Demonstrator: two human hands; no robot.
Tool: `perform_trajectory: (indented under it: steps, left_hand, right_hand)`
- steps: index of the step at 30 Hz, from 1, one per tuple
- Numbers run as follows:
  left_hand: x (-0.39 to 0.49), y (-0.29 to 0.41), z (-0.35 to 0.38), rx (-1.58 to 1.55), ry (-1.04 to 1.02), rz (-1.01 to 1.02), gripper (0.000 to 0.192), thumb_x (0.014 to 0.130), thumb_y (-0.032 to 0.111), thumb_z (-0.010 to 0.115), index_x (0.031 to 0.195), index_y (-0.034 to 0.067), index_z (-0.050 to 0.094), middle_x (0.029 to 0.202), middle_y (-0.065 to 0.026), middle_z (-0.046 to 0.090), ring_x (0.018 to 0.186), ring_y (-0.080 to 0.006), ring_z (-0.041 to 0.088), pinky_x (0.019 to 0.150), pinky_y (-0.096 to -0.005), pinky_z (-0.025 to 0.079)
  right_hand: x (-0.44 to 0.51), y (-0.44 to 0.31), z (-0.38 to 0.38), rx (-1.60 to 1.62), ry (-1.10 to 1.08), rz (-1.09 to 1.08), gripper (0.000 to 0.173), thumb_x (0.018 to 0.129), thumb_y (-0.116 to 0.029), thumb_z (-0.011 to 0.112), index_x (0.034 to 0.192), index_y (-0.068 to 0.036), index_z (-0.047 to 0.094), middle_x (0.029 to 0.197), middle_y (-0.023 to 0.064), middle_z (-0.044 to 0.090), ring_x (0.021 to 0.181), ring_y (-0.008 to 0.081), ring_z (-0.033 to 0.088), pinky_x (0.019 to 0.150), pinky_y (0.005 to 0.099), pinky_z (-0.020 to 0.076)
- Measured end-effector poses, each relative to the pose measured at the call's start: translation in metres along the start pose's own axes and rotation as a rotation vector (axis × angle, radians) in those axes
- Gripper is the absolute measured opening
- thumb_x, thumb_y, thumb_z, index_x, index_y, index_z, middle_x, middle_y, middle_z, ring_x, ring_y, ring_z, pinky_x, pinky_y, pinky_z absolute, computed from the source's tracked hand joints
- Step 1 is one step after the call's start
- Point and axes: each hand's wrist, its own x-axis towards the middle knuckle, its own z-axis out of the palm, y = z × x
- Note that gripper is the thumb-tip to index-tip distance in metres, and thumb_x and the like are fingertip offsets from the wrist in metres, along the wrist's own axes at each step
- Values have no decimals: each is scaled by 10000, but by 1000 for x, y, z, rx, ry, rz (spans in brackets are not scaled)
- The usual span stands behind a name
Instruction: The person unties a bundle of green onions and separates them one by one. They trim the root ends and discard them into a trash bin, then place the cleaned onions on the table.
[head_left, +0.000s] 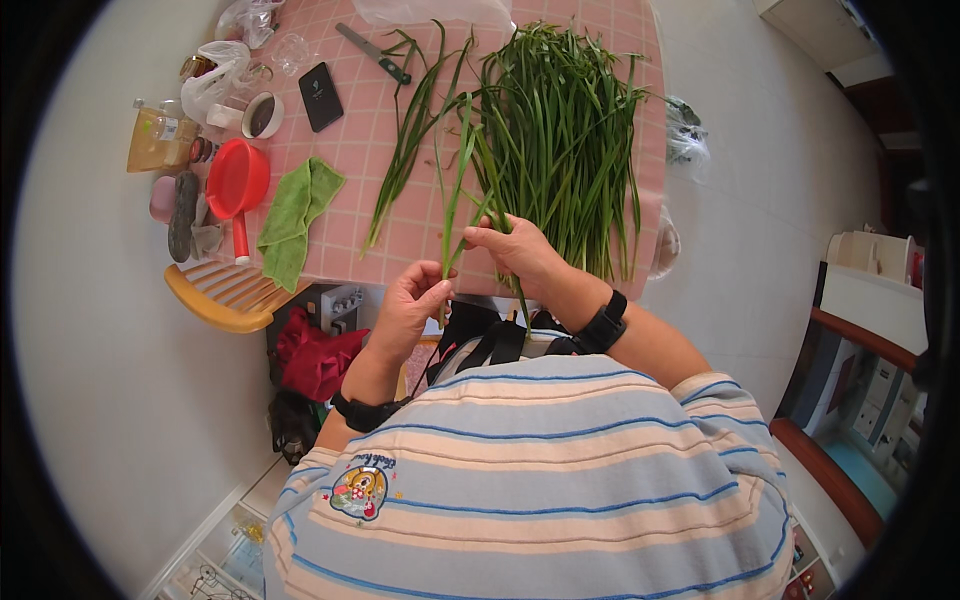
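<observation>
Over the table's near edge, my left hand (422, 295) pinches the lower ends of a few Chinese chive leaves (450, 196). My right hand (519, 250), just to the right and a little farther up, grips more green stalks between thumb and fingers. Beyond it a large pile of Chinese chives (570, 142) covers the right part of the pink checked tablecloth (352, 187). A smaller, loose bunch of chives (409, 157) lies to the left of the hands. A knife with a dark green handle (373, 52) rests near that bunch's far end.
At left lie a green cloth (300, 217), a red plastic ladle (237, 180), a black smartphone (321, 97) and a white cup with dark contents (262, 115). Plastic bags, jars and a container crowd the left edge. A wooden chair back (225, 296) stands against the table's near left corner.
</observation>
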Motion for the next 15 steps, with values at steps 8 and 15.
perform_trajectory:
  steps: [8, 15]
  left_hand:
    - [-2, -1, 0, -108, 15, -90, 214, 919, 202, 608, 1082, 65, 584, 838, -7, 587, 710, -75, 568, 613, -217, 499]
    - [-1, -5, -1, -177, 20, -136, 233, 930, 218, 591, 1101, 63, 566, 848, -15, 592, 700, -72, 573, 611, -231, 523]
  right_hand:
    - [0, 8, -5, -31, 28, -8, 183, 839, -193, 709, 918, -106, 568, 806, 7, 634, 498, 28, 350, 445, 208, 261]
    - [-1, 5, -3, -216, 47, -108, 160, 798, -141, 723, 888, -67, 614, 772, -2, 617, 658, 81, 509, 610, 241, 400]
